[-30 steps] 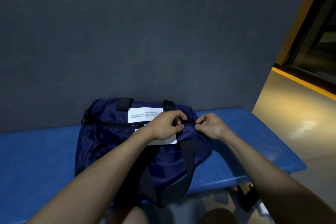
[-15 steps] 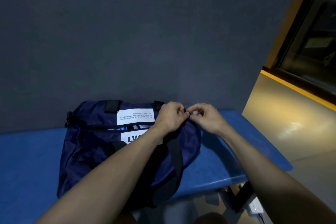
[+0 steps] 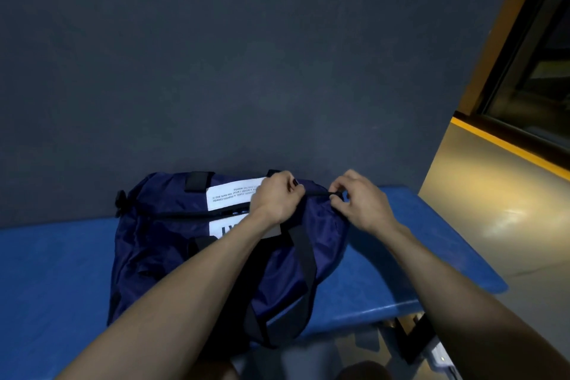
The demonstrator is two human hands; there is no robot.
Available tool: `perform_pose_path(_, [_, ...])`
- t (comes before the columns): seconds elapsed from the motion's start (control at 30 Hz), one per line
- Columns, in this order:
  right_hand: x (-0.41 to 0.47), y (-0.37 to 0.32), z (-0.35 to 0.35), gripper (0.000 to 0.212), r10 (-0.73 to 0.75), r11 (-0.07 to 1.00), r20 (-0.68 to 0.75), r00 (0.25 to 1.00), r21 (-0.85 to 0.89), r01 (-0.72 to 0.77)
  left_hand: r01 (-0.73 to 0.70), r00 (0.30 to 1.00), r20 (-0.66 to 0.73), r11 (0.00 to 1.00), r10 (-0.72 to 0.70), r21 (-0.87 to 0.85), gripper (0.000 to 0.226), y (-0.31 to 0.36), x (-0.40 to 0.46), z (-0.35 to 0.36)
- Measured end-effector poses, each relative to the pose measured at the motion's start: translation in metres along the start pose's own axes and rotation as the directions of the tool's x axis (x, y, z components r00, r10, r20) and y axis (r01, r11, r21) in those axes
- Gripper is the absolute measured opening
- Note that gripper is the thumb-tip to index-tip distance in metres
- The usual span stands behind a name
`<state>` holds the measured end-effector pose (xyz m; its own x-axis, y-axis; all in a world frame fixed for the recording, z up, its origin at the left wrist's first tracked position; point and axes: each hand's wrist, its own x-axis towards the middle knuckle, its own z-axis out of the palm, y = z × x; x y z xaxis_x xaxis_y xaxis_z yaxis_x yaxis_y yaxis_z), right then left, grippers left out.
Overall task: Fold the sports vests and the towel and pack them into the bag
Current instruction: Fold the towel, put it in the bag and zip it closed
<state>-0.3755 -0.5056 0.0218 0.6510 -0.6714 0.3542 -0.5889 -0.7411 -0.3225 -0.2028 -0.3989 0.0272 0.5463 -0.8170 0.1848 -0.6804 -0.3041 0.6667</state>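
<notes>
Left hand [image 3: 274,199]: gripping bag [image 3: 172,256] top by the zip.
Right hand [image 3: 361,200]: pinching zip end, just beside left.
Bench [image 3: 55,271]: under both.

One head-worn wide view looks forward and down from close above the bench [image 3: 61,271], facing the grey wall [image 3: 216,71], both forearms reaching in from the bottom edge.

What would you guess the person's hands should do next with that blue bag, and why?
Probably draw the zipper along toward the far end. The right hand pinches the bag at its end, the left hand grips the top beside it, and the zipper line beyond looks partly open.
</notes>
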Motion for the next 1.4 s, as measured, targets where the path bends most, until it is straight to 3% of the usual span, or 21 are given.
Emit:
perform_pose_path(0.13, [-0.002,0.0,0.004,0.013,0.07,0.997,0.006,0.997,-0.041,-0.07,-0.015,0.997,0.075,0.997,0.009,0.08,0.027,-0.021,0.0,-0.033])
perform_pose_path(0.2, [0.001,-0.021,0.009,0.019,-0.004,1.0,-0.024,1.0,0.005,0.004,-0.022,0.997,0.076,1.0,0.022,0.011,0.028,-0.029,0.001,-0.045])
perform_pose_path(0.27, [0.004,-0.047,0.015,0.029,-0.146,0.987,0.026,0.989,0.078,0.144,-0.047,0.993,0.098,0.992,0.059,-0.12,0.028,-0.029,-0.001,-0.052])
perform_pose_path(0.33, [0.008,-0.067,0.022,0.03,-0.212,0.973,0.067,0.975,0.104,0.204,-0.07,0.992,0.093,0.988,0.083,-0.139,0.024,-0.026,-0.005,-0.057])
perform_pose_path(0.53, [0.013,-0.064,0.023,0.014,-0.142,0.99,-0.062,0.988,-0.016,0.141,0.025,0.999,-0.031,0.982,-0.019,0.189,0.022,-0.041,-0.02,-0.083])
perform_pose_path(0.67, [0.009,-0.046,0.018,0.017,0.019,0.999,-0.084,0.996,-0.038,-0.022,0.054,0.989,-0.15,0.931,0.001,0.36,0.019,-0.074,-0.034,-0.128])
perform_pose_path(0.77, [0.009,-0.053,0.021,0.02,0.094,0.994,-0.055,0.994,-0.056,-0.097,0.056,0.986,-0.168,0.967,-0.014,0.25,0.018,-0.104,-0.043,-0.169])
perform_pose_path(0.87, [0.012,-0.084,0.028,0.026,0.013,0.997,0.014,1.0,0.074,-0.014,0.043,0.992,-0.121,0.999,-0.043,0.004,0.02,-0.111,-0.048,-0.178])
perform_pose_path(0.93, [0.012,-0.108,0.034,0.042,-0.066,0.992,0.095,0.993,0.114,0.055,0.046,0.992,-0.106,0.987,-0.063,-0.151,0.023,-0.109,-0.05,-0.176])
perform_pose_path(1.03, [0.012,-0.126,0.044,0.046,-0.066,0.995,0.132,0.989,0.077,0.056,0.043,0.991,-0.119,0.978,-0.068,-0.204,0.023,-0.111,-0.053,-0.176])
perform_pose_path(1.1, [0.011,-0.127,0.045,0.031,-0.05,0.996,0.076,0.996,0.076,0.044,0.021,0.991,-0.132,0.991,-0.039,-0.129,0.021,-0.116,-0.057,-0.179])
perform_pose_path(1.23, [0.011,-0.127,0.04,0.025,-0.017,0.999,0.006,1.0,0.028,0.016,0.086,0.953,-0.303,0.956,0.003,0.279,0.019,-0.125,-0.069,-0.19])
perform_pose_path(1.4, [0.015,-0.141,0.038,0.026,0.008,1.0,-0.013,1.0,-0.013,-0.009,0.064,0.907,-0.416,0.951,0.071,0.302,0.019,-0.132,-0.087,-0.183])
